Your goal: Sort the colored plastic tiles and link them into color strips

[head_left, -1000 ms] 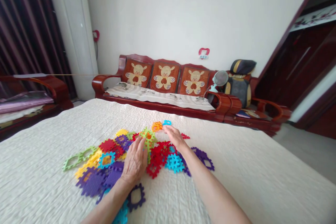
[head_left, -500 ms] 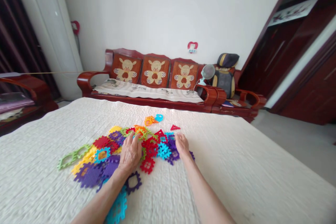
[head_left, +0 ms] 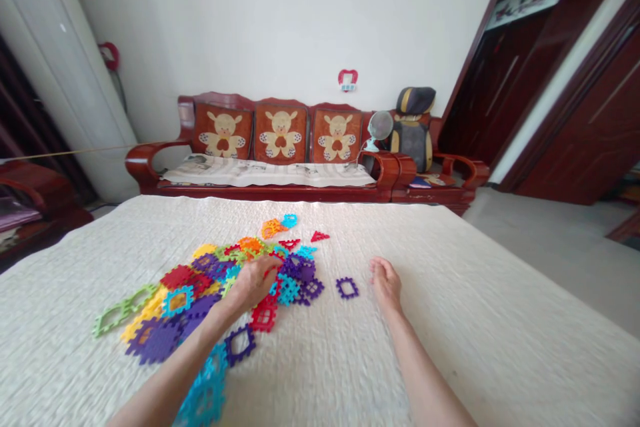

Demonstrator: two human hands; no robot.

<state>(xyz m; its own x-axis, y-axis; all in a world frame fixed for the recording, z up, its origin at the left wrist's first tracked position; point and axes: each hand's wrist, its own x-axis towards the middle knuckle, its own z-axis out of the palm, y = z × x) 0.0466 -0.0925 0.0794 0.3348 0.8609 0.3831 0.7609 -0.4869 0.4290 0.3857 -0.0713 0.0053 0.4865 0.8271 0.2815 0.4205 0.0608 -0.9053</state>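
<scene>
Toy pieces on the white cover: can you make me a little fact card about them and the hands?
Pile: colourful pieces, overlapping
Colours: purple, red, yellow, green, blue, orange
Left hand: over the pile's right part; grip unclear
Right hand: right of the loose purple frame, apart from it; no piece shows in it
Also loose: red triangle
Under everything: white cover
Behind: sofa, three cushions, fan

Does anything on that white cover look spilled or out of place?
Nothing looks spilled. A purple frame lies alone between the pile of colourful pieces and the right hand, looking stray; a red triangle also sits apart.
</scene>
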